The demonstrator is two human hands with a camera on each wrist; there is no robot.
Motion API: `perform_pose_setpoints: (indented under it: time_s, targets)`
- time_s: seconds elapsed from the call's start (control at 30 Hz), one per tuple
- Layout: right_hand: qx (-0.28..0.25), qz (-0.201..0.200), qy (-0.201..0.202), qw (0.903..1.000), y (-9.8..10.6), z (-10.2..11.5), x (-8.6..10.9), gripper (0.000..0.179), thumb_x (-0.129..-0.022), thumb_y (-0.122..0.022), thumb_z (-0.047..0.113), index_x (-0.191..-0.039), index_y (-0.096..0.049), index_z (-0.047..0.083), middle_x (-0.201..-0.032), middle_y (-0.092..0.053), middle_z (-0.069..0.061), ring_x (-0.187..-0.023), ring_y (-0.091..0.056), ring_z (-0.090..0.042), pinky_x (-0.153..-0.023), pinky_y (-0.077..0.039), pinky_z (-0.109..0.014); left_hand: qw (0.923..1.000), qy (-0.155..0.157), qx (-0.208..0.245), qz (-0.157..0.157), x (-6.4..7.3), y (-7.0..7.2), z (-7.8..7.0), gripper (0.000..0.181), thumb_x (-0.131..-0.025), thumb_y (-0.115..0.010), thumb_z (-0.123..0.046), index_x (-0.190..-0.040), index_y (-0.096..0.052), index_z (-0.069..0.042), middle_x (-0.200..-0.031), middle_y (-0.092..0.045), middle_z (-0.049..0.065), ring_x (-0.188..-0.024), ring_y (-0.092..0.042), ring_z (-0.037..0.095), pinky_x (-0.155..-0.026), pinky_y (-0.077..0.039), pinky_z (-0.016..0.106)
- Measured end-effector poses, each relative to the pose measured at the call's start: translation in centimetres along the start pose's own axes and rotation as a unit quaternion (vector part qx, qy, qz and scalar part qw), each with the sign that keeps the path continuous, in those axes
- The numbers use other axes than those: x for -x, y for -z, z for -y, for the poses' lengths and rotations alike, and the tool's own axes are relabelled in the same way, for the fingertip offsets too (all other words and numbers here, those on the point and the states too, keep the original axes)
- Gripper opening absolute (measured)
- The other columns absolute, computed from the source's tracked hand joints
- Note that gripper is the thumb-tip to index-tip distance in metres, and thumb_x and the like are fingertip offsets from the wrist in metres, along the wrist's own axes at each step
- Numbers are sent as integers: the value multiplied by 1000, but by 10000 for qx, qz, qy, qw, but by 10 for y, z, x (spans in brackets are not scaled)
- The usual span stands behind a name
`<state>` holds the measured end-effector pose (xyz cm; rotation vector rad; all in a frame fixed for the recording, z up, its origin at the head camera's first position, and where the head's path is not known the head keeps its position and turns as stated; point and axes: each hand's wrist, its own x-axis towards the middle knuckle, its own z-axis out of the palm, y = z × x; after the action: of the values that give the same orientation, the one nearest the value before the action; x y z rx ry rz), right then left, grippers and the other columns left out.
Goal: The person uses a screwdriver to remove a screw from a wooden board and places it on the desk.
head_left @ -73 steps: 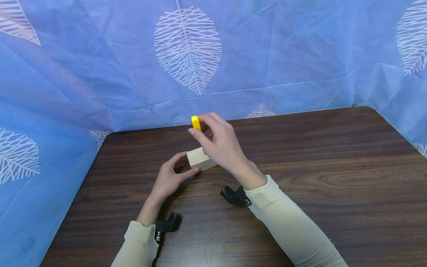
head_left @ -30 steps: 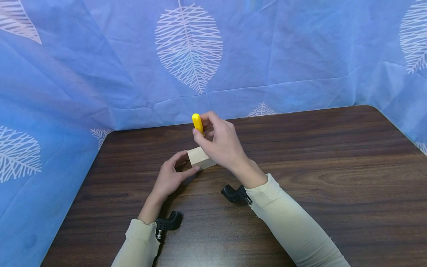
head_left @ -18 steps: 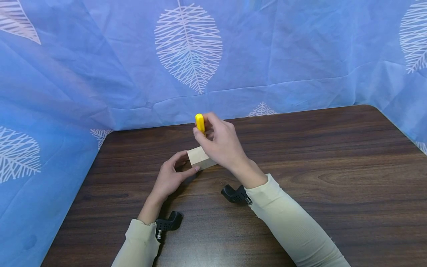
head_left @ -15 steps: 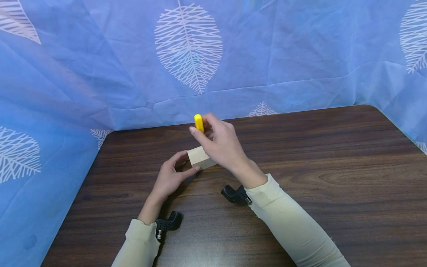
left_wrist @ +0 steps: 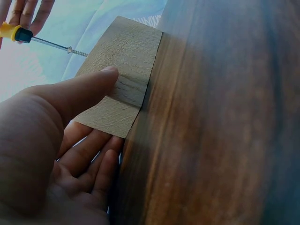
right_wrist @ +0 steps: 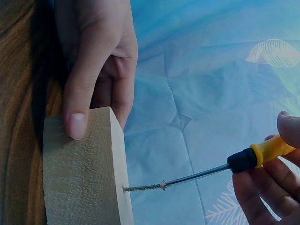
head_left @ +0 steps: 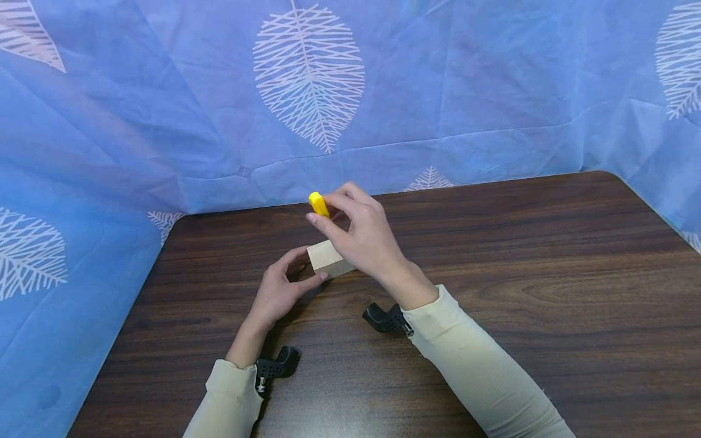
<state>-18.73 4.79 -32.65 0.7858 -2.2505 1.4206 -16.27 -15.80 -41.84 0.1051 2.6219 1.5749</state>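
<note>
My left hand holds a pale wooden block on the table, thumb on the near side and fingers behind. Above the block, the fingers of my right hand pinch the yellow handle of a screwdriver. The right wrist view shows its black collar and thin metal shaft, with the tip at the head of a screw. That screw stands upright in the block's top face, much of its thread exposed. In the head view, my right hand hides the screw and the block's right end.
A dark wood-grain table lies under both hands. Behind it hangs a blue cloth with white leaf prints. Black wrist mounts stick out from both cream sleeves.
The screwdriver's handle has rolled and leaned back and forth between my right fingers; its end is now farther left and lower. My left hand and the block stay in place.
</note>
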Motion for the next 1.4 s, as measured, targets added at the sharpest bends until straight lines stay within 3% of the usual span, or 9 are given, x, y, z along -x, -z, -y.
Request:
perform_pose_setpoints:
  time_s: [0.27,0.6,0.93,1.03,1.13,1.27,1.4]
  targets:
    - [56,30,15,10000,1,1,-3,23,-100,-79,17,-120,-77,6,-104,-70,-5,-93,-70,-16,-86,-62,-36,10000,11,-44,-20,-1,0,0,62,-93,-87,-29,-149,-62,-26,-150,-65,7,-143,-60,33,-120,-45,63]
    - [-51,116,-167,9998,3,3,-4,30,-100,-78,11,-127,-67,6,-110,-75,-9,-99,-75,-20,-89,-65,-31,10000,47,-45,-25,-1,1,-2,62,-93,-87,-30,-149,-62,-26,-151,-65,7,-144,-59,33,-121,-44,63]
    - [-250,511,-425,9975,11,11,-6,38,-106,-68,9,-143,-63,2,-119,-76,-12,-106,-79,-23,-93,-65,-32,9999,104,-18,-76,-2,0,0,62,-93,-87,-30,-150,-62,-25,-150,-65,8,-143,-60,34,-120,-45,62]
    - [-394,267,-546,9974,26,12,-8,39,-103,-72,9,-140,-65,2,-116,-76,-12,-102,-79,-23,-89,-66,-30,9999,137,13,-90,-1,-2,1,62,-92,-88,-29,-149,-62,-25,-150,-65,8,-143,-60,34,-120,-45,61]
    - [-205,-53,-767,9968,54,7,-5,39,-99,-78,10,-137,-68,2,-112,-77,-12,-98,-77,-23,-82,-65,-25,9999,137,56,-62,0,-3,1,63,-92,-88,-28,-149,-62,-25,-150,-65,8,-144,-60,33,-119,-47,59]
    - [792,-189,-1242,9889,98,-19,16,36,-96,-83,18,-129,-74,6,-104,-80,-10,-89,-76,-22,-73,-60,-17,9999,130,51,-44,1,-3,-1,64,-93,-88,-28,-150,-61,-26,-150,-65,8,-144,-59,34,-118,-48,59]
    - [1869,214,-1822,9651,139,-55,53,37,-95,-86,28,-124,-76,6,-96,-79,-7,-83,-73,-21,-70,-54,-19,9999,148,1,-62,1,0,-1,65,-93,-88,-29,-151,-60,-26,-151,-65,8,-144,-59,35,-117,-49,59]
